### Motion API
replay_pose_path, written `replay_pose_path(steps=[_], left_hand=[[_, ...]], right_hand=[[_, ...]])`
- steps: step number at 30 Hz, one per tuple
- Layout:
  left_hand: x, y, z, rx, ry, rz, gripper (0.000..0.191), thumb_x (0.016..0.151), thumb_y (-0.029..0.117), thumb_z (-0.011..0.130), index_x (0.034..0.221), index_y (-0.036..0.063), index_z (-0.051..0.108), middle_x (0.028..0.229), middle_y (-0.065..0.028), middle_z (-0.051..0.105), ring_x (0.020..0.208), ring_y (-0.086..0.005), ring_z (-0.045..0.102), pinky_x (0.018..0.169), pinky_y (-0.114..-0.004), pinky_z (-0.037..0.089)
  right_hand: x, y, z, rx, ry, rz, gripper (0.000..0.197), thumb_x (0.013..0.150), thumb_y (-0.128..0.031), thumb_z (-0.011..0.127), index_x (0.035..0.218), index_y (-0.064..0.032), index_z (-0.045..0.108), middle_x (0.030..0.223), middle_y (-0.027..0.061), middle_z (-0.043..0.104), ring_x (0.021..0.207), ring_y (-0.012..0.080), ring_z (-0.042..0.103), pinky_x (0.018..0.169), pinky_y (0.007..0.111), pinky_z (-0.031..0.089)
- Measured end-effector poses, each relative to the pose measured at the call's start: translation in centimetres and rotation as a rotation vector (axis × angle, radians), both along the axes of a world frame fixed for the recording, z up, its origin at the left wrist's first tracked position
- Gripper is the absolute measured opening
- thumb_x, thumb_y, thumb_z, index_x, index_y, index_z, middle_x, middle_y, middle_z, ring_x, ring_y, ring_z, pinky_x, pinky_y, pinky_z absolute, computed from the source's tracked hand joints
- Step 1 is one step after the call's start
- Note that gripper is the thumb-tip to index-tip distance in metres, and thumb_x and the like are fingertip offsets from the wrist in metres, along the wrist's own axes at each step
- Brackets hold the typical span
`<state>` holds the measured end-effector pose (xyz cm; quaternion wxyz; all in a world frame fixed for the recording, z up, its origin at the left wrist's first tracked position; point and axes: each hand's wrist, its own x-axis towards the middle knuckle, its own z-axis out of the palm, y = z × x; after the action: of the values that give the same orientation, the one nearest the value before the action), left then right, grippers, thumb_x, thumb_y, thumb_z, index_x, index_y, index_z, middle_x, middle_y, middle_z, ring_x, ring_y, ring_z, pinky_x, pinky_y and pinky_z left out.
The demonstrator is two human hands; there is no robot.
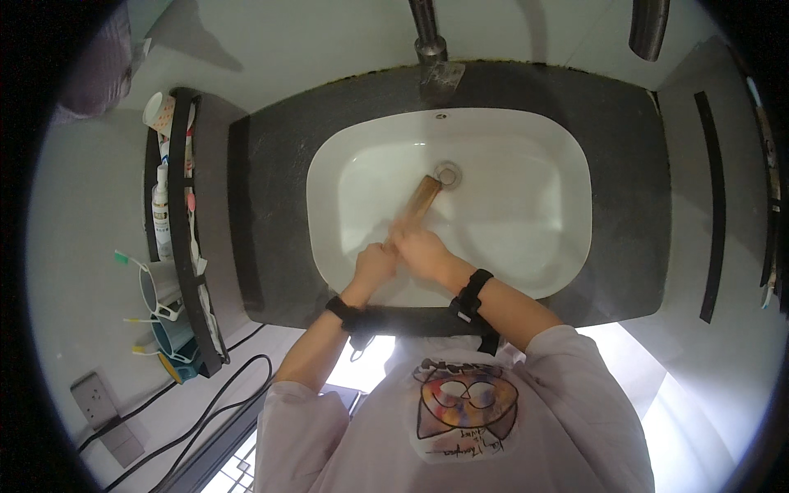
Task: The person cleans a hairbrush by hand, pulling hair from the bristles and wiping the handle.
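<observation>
Both of my hands are over a white ceramic washbasin, close together near its front left. Between them is a long, flat brown object, possibly wooden; its far end points at the round drain stopper. My left hand is closed around its near end. My right hand wraps over its middle, touching the left hand. The fingers look blurred, and the hidden part of the object cannot be made out. Each wrist wears a black strap.
A grey countertop surrounds the basin, with a dark metal faucet behind it. A black wall rack on the left holds cups, toothbrushes and a pump bottle. Black cables run below, near a wall socket.
</observation>
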<state>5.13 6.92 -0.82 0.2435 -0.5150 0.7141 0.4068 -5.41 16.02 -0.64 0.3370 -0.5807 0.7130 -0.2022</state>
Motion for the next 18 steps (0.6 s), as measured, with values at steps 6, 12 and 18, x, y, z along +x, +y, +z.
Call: replay_pose_path(steps=[6, 12, 18], left_hand=[[-4.2, 0.0, -0.7, -0.199, 0.217, -0.206, 0.040, 0.082, 0.030, 0.037, 0.069, -0.0024, 0.056, 0.053, -0.0130, 0.056, 0.044, -0.0221, 0.056, 0.048, -0.031, 0.046], [-11.1, -1.3, -1.2, -0.451, 0.274, -0.721, 0.029, 0.078, 0.031, 0.045, 0.081, 0.0062, 0.060, 0.073, -0.0186, 0.059, 0.068, -0.0313, 0.058, 0.062, -0.038, 0.047], [-16.7, 2.0, 0.4, -0.363, 0.436, -0.498, 0.028, 0.076, 0.028, 0.047, 0.084, 0.0035, 0.059, 0.079, -0.0206, 0.059, 0.078, -0.0348, 0.056, 0.068, -0.040, 0.046]], right_hand=[[-3.8, 0.1, -0.4, -0.098, -0.061, -0.076, 0.042, 0.071, -0.002, 0.050, 0.110, 0.0081, 0.039, 0.121, 0.0246, 0.038, 0.112, 0.0335, 0.039, 0.092, 0.035, 0.035], [-7.8, -0.4, -2.6, -0.089, 0.219, -0.329, 0.047, 0.068, -0.003, 0.049, 0.114, 0.0026, 0.037, 0.113, 0.0254, 0.044, 0.093, 0.0364, 0.050, 0.075, 0.040, 0.043], [-11.0, 2.8, -2.6, -0.137, 0.332, -0.593, 0.049, 0.069, -0.004, 0.050, 0.115, 0.0015, 0.036, 0.115, 0.0233, 0.043, 0.084, 0.0366, 0.054, 0.068, 0.039, 0.046]])
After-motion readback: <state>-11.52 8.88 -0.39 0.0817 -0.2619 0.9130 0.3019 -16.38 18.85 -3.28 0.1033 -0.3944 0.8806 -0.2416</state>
